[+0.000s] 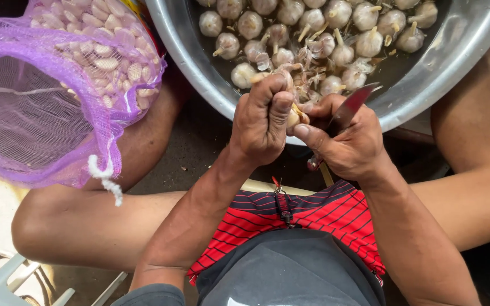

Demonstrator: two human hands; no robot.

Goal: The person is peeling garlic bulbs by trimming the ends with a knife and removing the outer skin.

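My left hand [262, 122] grips a garlic clove [294, 117] between thumb and fingers, just over the near rim of a large steel basin [188, 54]. My right hand [347, 141] holds a small knife [351, 106], its blade pointing up and away, with the thumb pressed against the clove. Both hands meet in front of my lap. The basin holds several whole garlic bulbs [324, 31] and loose skins in shallow water.
A purple mesh bag [41, 113] partly filled with peeled garlic cloves [103, 51] hangs at the left over my left knee. My bare legs flank the basin. Red striped shorts [307, 215] cover my lap. A pale plastic stool edge [7, 283] shows at bottom left.
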